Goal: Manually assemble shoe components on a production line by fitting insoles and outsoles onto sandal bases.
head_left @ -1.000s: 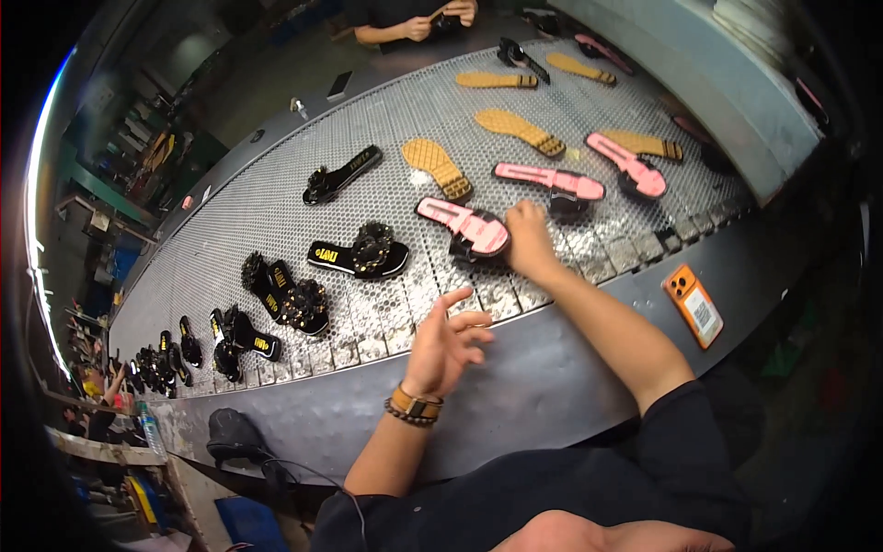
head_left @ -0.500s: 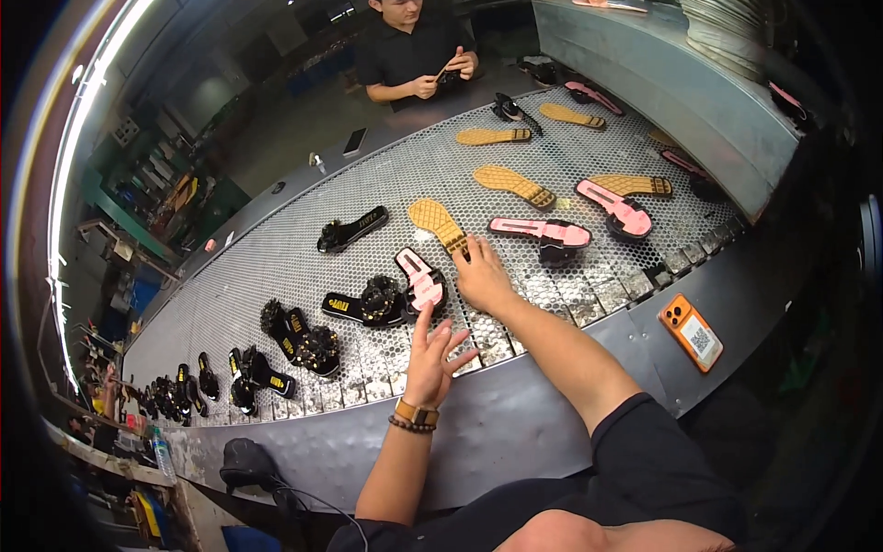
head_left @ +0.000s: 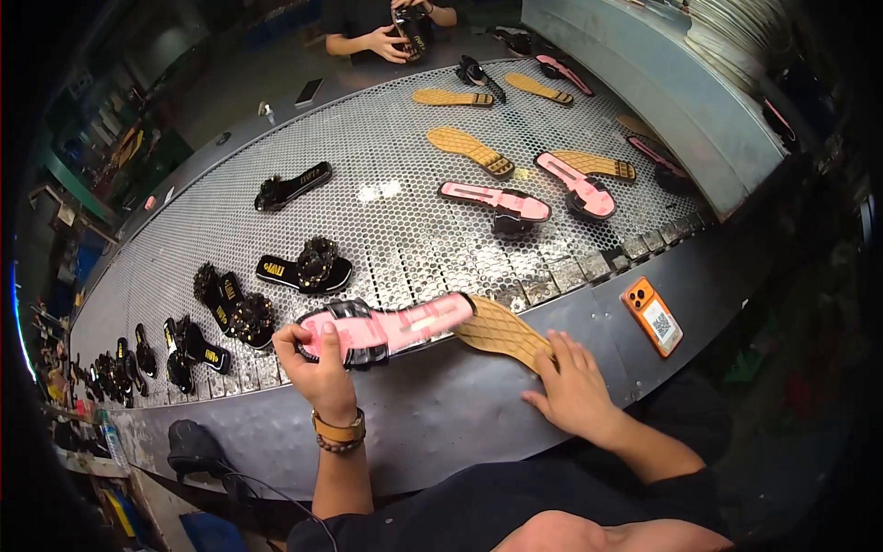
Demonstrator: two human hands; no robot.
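Note:
My left hand [head_left: 322, 373] grips the toe end of a black slipper [head_left: 405, 329] by its edge, thumb on top. The slipper's pink underside faces up, with black strap ends folded around its sides. My right hand [head_left: 578, 391] has its fingers over the right end of a tan outsole [head_left: 506, 339] with a diamond-pattern tread, its thumb at the near edge. The outsole's left end meets the slipper's narrow end; whether they touch or only overlap I cannot tell. Both are above the table's front edge.
Finished black slippers [head_left: 308, 267] with flower trims stand in a line leftward on the perforated metal table [head_left: 386, 230]. Farther right lie pink-bottomed slippers [head_left: 497, 201] and tan outsoles [head_left: 469, 150]. An orange phone [head_left: 652, 316] lies on the front ledge. A co-worker's hands [head_left: 391, 41] hold a slipper across the table.
My left hand has picked up the pink-bottomed slipper, and my right hand has lifted the tan outsole from the table. Both came nearer to me. The view has shifted, and the co-worker has raised a slipper.

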